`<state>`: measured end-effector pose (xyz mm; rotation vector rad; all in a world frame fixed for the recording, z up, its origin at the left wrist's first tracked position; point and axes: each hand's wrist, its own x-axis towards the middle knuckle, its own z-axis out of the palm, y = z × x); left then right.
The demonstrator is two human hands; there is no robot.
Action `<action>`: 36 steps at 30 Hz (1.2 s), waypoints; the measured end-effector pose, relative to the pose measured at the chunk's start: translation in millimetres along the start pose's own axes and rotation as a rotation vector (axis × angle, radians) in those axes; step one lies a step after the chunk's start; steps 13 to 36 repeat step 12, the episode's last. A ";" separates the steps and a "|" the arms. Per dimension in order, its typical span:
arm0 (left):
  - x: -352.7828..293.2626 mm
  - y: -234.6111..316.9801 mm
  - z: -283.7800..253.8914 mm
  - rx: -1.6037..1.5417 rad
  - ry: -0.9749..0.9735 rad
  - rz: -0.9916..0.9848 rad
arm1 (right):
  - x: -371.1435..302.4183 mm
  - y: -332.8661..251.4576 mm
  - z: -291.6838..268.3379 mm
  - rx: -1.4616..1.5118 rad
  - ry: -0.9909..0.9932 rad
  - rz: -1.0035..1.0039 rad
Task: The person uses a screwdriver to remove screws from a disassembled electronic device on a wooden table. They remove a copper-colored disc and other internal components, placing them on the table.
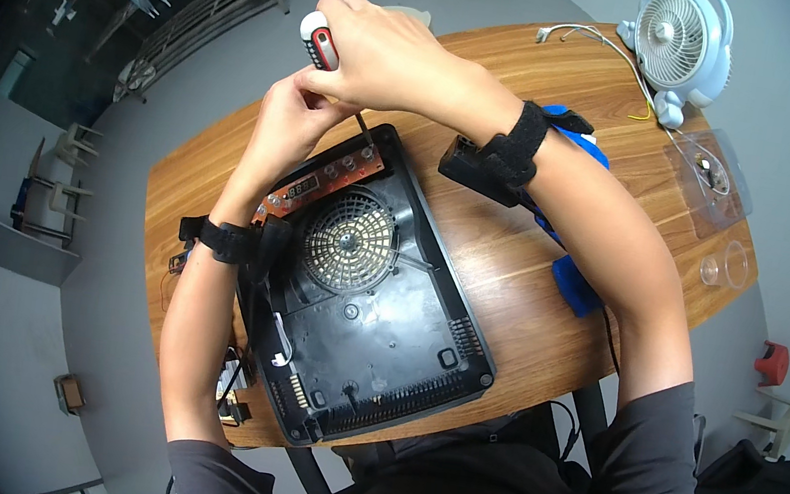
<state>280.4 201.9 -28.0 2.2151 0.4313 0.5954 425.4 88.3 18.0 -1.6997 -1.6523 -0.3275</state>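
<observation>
Overhead, both hands meet at the far end of an opened black casing [374, 325] lying flat on a wooden table [545, 329]. Right hand [382, 48] is clamped on a red-and-white screwdriver [320, 39], held upright so its shaft drops onto the orange circuit board [323, 181] at the casing's far edge. Left hand [291, 121] pinches near the shaft, probably steadying the tip; its fingers look closed, though on what I cannot tell. Round fan grille [350, 241] sits mid-casing. Blue tool [568, 271] lies under the right forearm, white fan [682, 40] and clear cup [726, 265] well apart.
</observation>
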 end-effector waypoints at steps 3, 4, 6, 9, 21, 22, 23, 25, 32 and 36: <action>0.6 4.1 3.8 0.056 0.032 0.007 | 3.0 5.2 5.8 -0.004 0.025 -0.006; 0.7 5.7 5.9 0.056 0.040 0.011 | 3.9 6.5 7.5 0.024 0.042 -0.028; -2.2 10.3 6.4 0.090 0.025 -0.025 | 4.3 3.5 0.1 0.101 -0.061 0.037; -6.0 14.8 4.5 0.083 -0.040 -0.072 | 2.7 0.3 -6.9 0.176 -0.149 0.078; -5.5 -5.4 -2.4 -0.151 -0.076 -0.076 | 2.7 -1.7 -4.7 0.166 -0.181 0.094; -5.5 -5.4 -2.4 -0.151 -0.076 -0.076 | 2.7 -1.7 -4.7 0.166 -0.181 0.094; -5.5 -5.4 -2.4 -0.151 -0.076 -0.076 | 2.7 -1.7 -4.7 0.166 -0.181 0.094; -5.5 -5.4 -2.4 -0.151 -0.076 -0.076 | 2.7 -1.7 -4.7 0.166 -0.181 0.094; -5.5 -5.4 -2.4 -0.151 -0.076 -0.076 | 2.7 -1.7 -4.7 0.166 -0.181 0.094; -5.5 -5.4 -2.4 -0.151 -0.076 -0.076 | 2.7 -1.7 -4.7 0.166 -0.181 0.094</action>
